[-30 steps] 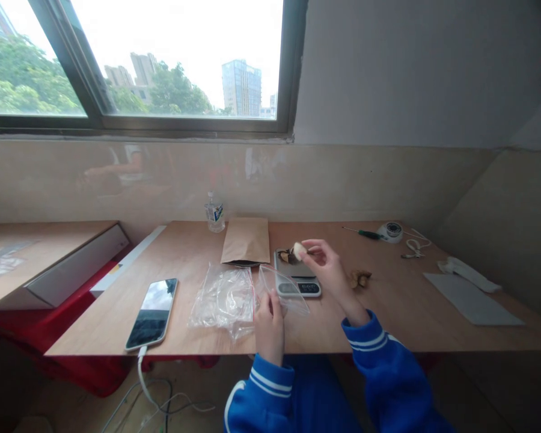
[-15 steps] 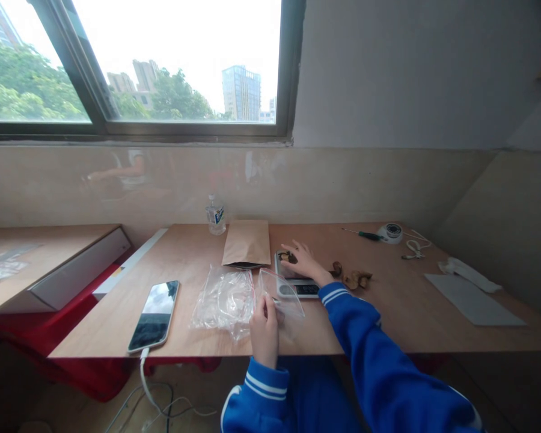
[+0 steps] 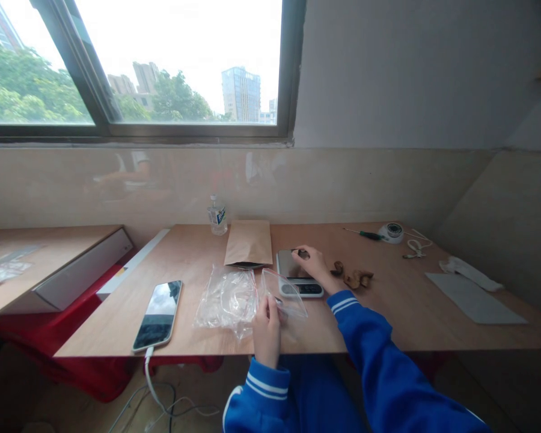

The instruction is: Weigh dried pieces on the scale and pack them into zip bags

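Note:
My left hand (image 3: 267, 334) is closed, pinching a small clear zip bag (image 3: 293, 304) with a red strip along its edge. My right hand (image 3: 313, 263) is over the plate of a kitchen scale (image 3: 287, 266), its fingers closed on a dark brown piece that looks like dried mushroom (image 3: 303, 254), mostly hidden by the fingers. More brown, curled dried mushrooms (image 3: 358, 279) lie on the table just right of the scale. Beside my left hand is a heap of clear plastic bags (image 3: 229, 300).
Behind the plastic heap lies a kraft paper bag (image 3: 249, 243), with a clear bottle (image 3: 217, 215) at its left. A phone (image 3: 158, 314) on a cable rests at front left. At right are a screwdriver (image 3: 369, 235), a dome camera (image 3: 392, 233) and a white sheet (image 3: 475, 297).
My right hand has closed its fingers around the brown mushroom that lay on the scale and drawn slightly right. The scale plate's left side is now bare. My left hand holds the bag as before.

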### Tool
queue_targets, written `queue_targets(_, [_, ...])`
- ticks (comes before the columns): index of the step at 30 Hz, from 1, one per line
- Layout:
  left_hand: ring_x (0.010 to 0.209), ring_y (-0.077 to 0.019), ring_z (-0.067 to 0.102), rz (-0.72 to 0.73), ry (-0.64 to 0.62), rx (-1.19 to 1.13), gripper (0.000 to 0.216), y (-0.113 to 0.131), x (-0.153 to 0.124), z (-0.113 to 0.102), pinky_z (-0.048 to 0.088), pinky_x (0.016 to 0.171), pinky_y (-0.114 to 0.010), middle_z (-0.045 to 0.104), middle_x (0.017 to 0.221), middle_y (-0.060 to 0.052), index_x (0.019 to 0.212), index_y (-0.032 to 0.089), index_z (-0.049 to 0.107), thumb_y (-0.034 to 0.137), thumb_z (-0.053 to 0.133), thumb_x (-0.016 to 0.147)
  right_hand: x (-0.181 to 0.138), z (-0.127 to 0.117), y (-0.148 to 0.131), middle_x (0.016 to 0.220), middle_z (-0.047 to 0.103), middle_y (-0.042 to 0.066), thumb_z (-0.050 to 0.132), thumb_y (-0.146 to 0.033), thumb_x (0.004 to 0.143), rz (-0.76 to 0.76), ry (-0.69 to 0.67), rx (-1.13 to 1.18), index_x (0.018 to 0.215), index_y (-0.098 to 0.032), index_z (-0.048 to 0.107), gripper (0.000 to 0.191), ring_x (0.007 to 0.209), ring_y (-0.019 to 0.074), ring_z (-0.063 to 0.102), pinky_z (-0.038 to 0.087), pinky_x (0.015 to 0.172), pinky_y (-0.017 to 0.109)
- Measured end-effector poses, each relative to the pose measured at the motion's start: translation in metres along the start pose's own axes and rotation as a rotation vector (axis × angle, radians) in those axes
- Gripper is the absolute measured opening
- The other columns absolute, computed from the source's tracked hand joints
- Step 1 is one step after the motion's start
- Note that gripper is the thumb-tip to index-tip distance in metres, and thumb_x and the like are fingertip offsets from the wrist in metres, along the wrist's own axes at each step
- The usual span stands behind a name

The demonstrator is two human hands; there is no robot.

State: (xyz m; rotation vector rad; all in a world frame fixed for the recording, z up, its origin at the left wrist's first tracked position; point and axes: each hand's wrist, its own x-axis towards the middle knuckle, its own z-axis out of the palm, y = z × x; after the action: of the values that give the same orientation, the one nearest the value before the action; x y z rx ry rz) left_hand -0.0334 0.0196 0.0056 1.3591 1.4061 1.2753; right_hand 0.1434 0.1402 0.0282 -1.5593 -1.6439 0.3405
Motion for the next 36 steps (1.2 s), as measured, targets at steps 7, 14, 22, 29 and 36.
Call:
queue_targets(7, [0.066, -0.0160, 0.051, 0.048, 0.009, 0.037, 0.036, 0.001, 0.001, 0.001, 0.037, 0.065, -0.027, 0.052, 0.065, 0.000, 0.069, 0.020, 0.048, 0.045, 0.033, 0.090, -0.029, -0.038, -0.080, 0.061, 0.054, -0.002, 0.049, -0.063, 0.076, 0.127, -0.290, 0.442, 0.085, -0.016, 0.062, 0.050, 0.045, 0.0080, 0.043, 0.035, 0.041, 0.021])
queue_targets(14, [0.064, -0.0169, 0.050, 0.028, 0.007, 0.028, 0.039, 0.005, -0.002, -0.005, 0.037, 0.063, -0.027, 0.053, 0.064, -0.001, 0.069, 0.020, 0.049, 0.049, 0.033, 0.089, -0.048, -0.048, -0.103, 0.074, 0.062, 0.003, 0.047, -0.068, 0.076, 0.072, -0.583, 0.166, 0.083, -0.017, 0.066, 0.056, 0.065, 0.0134, 0.054, 0.039, 0.053, 0.022])
queue_targets(22, [0.056, -0.0142, 0.048, 0.035, -0.007, -0.006, 0.041, -0.004, 0.000, -0.008, 0.036, 0.057, -0.026, 0.048, 0.056, 0.002, 0.064, 0.020, 0.046, 0.050, 0.033, 0.089, -0.051, -0.040, -0.108, 0.070, 0.058, 0.000, 0.043, -0.067, 0.079, 0.060, -0.325, 0.225, 0.093, -0.016, 0.060, 0.056, 0.057, 0.0108, 0.047, 0.035, 0.053, 0.022])
queue_targets(29, [0.059, -0.0153, 0.051, 0.031, -0.010, -0.001, 0.042, -0.002, 0.000, -0.011, 0.037, 0.057, -0.026, 0.051, 0.057, 0.000, 0.064, 0.020, 0.047, 0.051, 0.032, 0.089, -0.058, -0.033, -0.112, 0.072, 0.062, 0.001, 0.046, -0.066, 0.078, 0.074, -0.440, 0.134, 0.100, -0.017, 0.056, 0.054, 0.061, 0.0127, 0.052, 0.037, 0.057, 0.024])
queue_targets(36, [0.057, -0.0142, 0.049, 0.024, -0.020, -0.011, 0.043, -0.006, 0.000, -0.009, 0.037, 0.058, -0.025, 0.049, 0.056, 0.001, 0.064, 0.020, 0.046, 0.052, 0.033, 0.089, -0.055, -0.033, -0.109, 0.078, 0.061, 0.003, 0.032, -0.069, 0.083, 0.093, -0.319, 0.138, 0.110, -0.018, 0.050, 0.061, 0.071, 0.0159, 0.056, 0.040, 0.066, 0.026])
